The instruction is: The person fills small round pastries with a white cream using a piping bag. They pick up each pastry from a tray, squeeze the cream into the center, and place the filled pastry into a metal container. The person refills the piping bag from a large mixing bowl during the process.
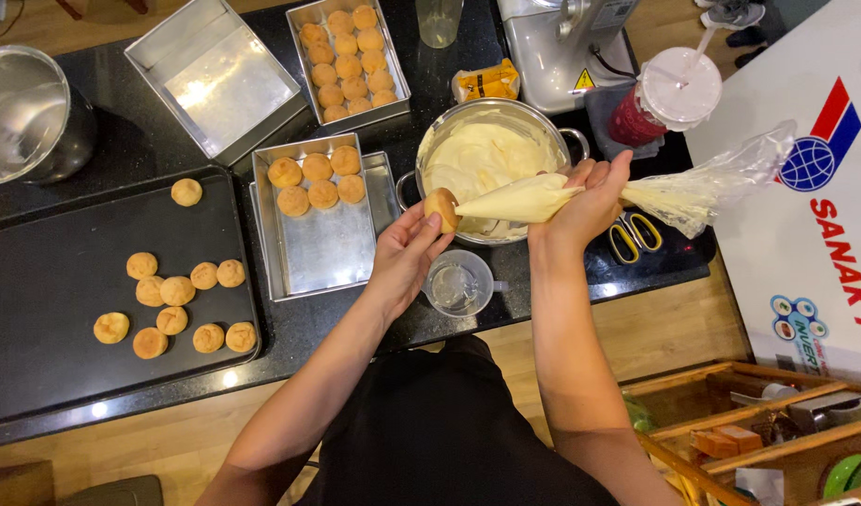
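Observation:
My left hand (407,251) holds a small golden puff (441,207) by its sides, over the rim of a steel pot of pale cream (477,155). My right hand (588,201) grips a clear piping bag full of cream (519,199); its tip is pushed into the puff. The bag's loose plastic tail (716,183) sticks out to the right. A rectangular steel tray (322,248) to the left of my left hand holds several puffs at its far end.
A black baking tray (37,300) on the left carries several loose puffs. Another tin (398,80) full of puffs and a bare steel tin (215,80) stand behind. A clear cup (458,284), yellow scissors (634,234), a lidded drink (669,94) and a mixer (566,47) are near.

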